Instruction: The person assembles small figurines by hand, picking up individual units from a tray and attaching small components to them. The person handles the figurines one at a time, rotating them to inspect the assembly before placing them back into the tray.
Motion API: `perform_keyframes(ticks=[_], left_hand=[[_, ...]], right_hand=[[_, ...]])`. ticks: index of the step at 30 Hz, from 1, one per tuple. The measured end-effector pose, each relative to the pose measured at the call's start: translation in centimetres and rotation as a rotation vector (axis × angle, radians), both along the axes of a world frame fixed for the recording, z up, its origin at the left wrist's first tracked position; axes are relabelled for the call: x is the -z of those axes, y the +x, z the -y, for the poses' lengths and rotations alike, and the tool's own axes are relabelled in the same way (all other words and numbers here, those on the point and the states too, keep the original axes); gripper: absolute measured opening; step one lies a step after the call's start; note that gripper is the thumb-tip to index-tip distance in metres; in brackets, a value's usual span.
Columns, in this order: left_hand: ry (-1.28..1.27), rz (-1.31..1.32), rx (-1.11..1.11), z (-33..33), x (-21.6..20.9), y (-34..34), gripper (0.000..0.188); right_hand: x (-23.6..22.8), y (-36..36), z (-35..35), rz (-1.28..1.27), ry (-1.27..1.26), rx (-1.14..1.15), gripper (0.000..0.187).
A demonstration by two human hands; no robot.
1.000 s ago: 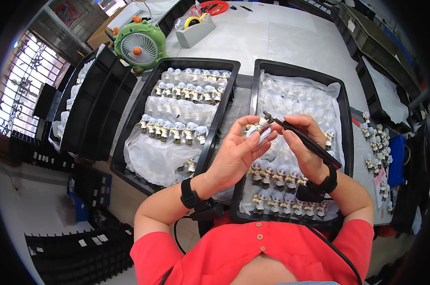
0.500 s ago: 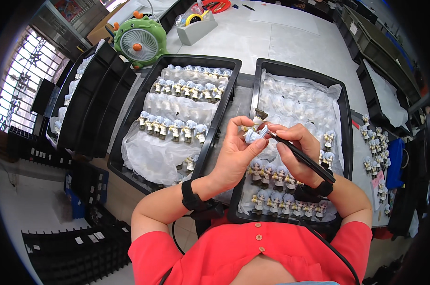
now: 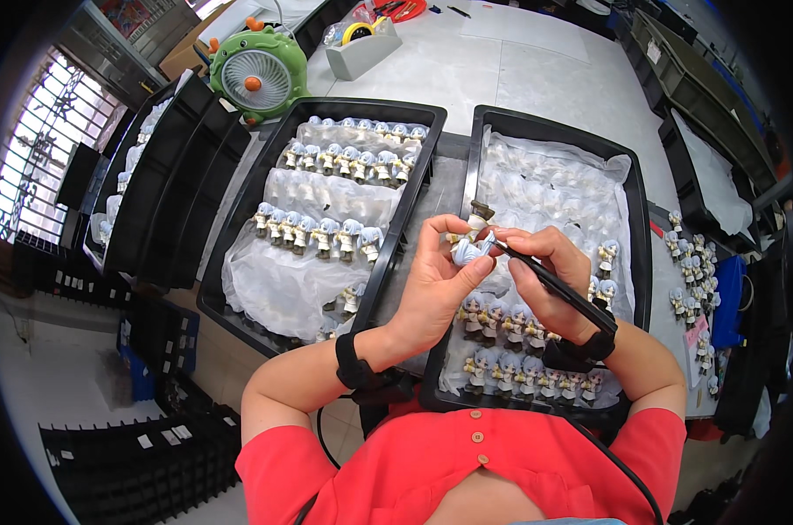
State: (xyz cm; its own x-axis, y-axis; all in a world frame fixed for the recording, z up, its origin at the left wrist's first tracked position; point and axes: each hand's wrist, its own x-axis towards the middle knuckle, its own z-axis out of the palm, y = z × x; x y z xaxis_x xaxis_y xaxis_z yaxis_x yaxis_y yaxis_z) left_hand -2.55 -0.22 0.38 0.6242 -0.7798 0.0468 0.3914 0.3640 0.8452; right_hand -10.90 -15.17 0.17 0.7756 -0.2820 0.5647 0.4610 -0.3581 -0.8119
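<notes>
Over the gap between two trays, my left hand (image 3: 433, 278) pinches a small figurine (image 3: 468, 252) with pale blue hair, a white outfit and brown boots. It is tipped over, boots away from me and hair toward me. My right hand (image 3: 550, 273) grips a slim black pen-shaped tool (image 3: 561, 289). The tool's tip meets the figurine's hair; the exact kind of tool is unclear. Below my right hand, the right black tray (image 3: 639, 254) holds rows of similar figurines (image 3: 506, 372) on translucent sheeting. More rows stand in the left black tray (image 3: 436, 122).
A green animal-shaped fan (image 3: 258, 74) and a grey tape dispenser (image 3: 364, 54) stand at the far left of the table. Loose figurines (image 3: 694, 267) and a blue bin (image 3: 729, 302) lie at the right. Black trays (image 3: 173, 188) are stacked at the left.
The figurine and the tool's tip have shifted very slightly between my fingers. Both hands keep nearly the same place, and the trays are unmoved.
</notes>
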Motion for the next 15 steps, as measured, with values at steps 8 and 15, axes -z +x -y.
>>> perform_keyframes(ticks=[8, 15], left_hand=[[0.005, -0.008, 0.003, 0.02, 0.17, 0.05, 0.039], [-0.002, -0.007, 0.0, 0.04, 0.03, -0.04, 0.038]], right_hand=[[-0.04, -0.02, -0.01, -0.007, 0.011, -0.015, 0.021], [-0.06, -0.03, 0.08, -0.003, -0.007, -0.012, 0.02]])
